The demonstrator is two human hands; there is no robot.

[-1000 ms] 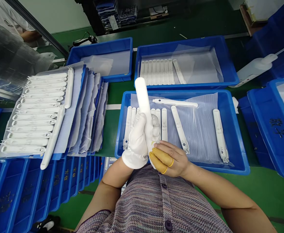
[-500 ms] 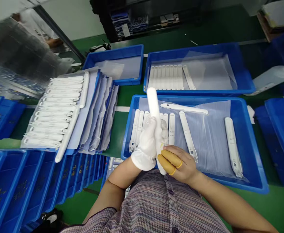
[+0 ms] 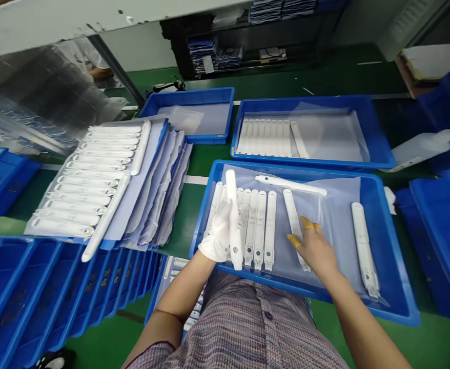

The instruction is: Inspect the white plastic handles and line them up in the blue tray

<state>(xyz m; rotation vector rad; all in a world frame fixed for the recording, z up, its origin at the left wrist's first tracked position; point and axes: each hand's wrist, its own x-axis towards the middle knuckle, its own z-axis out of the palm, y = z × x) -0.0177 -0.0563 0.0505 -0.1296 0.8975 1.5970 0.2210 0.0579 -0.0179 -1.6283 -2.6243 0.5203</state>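
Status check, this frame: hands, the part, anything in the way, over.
Left hand gripping long white part over near blue tray. Right hand open, resting on loose strip. Nothing blocking either.

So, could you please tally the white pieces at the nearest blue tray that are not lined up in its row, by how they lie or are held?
Lengthwise pieces apart from the row: 2
Crosswise piece: 1
Held piece in the left hand: 1
Total: 4
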